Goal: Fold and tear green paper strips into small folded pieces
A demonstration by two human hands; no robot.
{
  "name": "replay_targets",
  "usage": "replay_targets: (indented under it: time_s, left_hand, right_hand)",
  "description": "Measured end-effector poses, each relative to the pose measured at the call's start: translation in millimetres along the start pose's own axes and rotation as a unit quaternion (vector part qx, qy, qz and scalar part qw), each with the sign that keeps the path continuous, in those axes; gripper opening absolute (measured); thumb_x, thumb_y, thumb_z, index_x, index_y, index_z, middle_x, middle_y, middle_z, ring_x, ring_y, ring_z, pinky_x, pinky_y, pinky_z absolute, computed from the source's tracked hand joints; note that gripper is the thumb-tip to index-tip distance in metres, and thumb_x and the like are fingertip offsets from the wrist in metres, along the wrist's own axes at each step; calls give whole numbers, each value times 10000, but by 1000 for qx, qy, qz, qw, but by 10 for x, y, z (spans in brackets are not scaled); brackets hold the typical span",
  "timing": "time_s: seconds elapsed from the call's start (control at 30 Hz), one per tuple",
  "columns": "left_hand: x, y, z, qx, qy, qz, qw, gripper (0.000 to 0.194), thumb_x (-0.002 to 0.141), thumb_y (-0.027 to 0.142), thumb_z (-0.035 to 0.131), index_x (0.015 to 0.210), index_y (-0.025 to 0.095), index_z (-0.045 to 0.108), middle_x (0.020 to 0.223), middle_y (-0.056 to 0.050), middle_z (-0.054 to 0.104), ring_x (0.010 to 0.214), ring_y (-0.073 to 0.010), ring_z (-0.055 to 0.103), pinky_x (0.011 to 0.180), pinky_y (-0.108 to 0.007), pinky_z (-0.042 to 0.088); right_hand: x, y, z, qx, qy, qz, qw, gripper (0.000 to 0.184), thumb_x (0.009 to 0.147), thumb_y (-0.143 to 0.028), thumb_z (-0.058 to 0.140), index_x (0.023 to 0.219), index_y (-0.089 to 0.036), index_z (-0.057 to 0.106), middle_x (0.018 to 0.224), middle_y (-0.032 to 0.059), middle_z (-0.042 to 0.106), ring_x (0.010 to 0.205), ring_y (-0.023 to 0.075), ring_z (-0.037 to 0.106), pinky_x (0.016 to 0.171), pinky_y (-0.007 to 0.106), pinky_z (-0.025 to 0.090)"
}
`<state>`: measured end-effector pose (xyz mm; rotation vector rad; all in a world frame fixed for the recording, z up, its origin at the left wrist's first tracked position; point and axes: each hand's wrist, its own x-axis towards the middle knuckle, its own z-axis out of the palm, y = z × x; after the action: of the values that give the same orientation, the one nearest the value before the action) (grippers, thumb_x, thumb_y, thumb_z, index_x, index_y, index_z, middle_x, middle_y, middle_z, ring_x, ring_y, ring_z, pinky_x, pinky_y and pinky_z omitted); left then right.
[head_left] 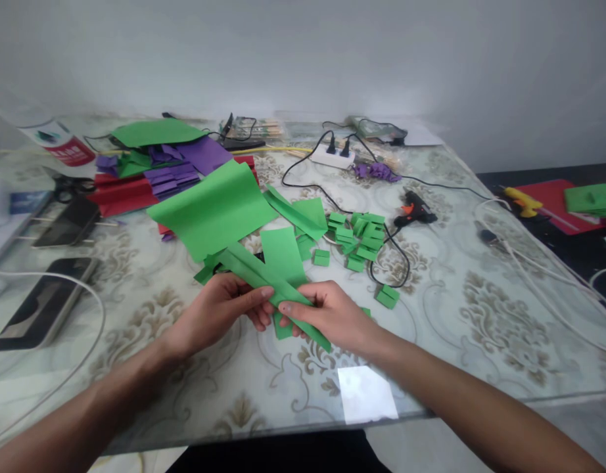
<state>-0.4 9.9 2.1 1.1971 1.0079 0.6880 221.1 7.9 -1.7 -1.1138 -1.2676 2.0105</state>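
Observation:
Both hands grip a long folded strip of green paper (248,264), which slants from upper left to lower right above the table. My left hand (229,302) pinches it near its middle, thumb on top. Close beside it, my right hand (327,312) pinches the lower part, thumb also on top. Under the strip lies a flat green paper piece (283,249). A large creased green sheet (214,210) rests behind my left hand. Several small folded green paper pieces (362,236) are heaped beyond my right hand, with one folded piece (388,295) apart from them.
A black glue gun (415,209) and a white power strip (332,156) with black cords lie at the back right. On the left are a phone (44,302), black scissors (69,187) and a plastic bottle (56,138). Purple paper (172,179) and red paper (125,195) lie behind.

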Motion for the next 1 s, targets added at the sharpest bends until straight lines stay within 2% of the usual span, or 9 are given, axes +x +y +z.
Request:
replay_targets:
  time_s: [0.3,0.6,0.87,1.0]
  left_hand:
    - [-2,9,19,-10,15,4,1000,314,874,414,823,725,138,808,639,-47,798,570,-137,753,577,-181,627]
    - [-7,33,35,-19,13,-2,1000,303,864,411,828,729,140,810,648,-51,801,576,-139,753,581,-183,626]
    - [-7,-20,-43,61,11,-4,998,377,935,417,741,677,144,771,588,-29,752,515,-117,693,532,-171,570]
    - [-6,-28,-63,56,-2,-8,998,385,923,446,750,682,146,758,584,-25,741,491,-123,678,505,-187,561]
  right_hand:
    - [-1,1,-7,-4,1,2,1000,460,754,-598,856,785,-147,766,779,43,753,598,104,607,593,249,504]
    - [7,3,-13,0,-4,1,1000,369,775,-499,878,805,-147,773,779,42,764,602,108,620,591,244,506]
    - [-15,-18,-20,-20,-7,3,1000,376,799,-503,862,768,-141,765,740,35,746,599,103,615,577,231,476]
    - [-28,-37,-27,-26,-4,6,1000,380,790,-509,868,761,-143,772,700,23,725,591,106,609,568,233,462]
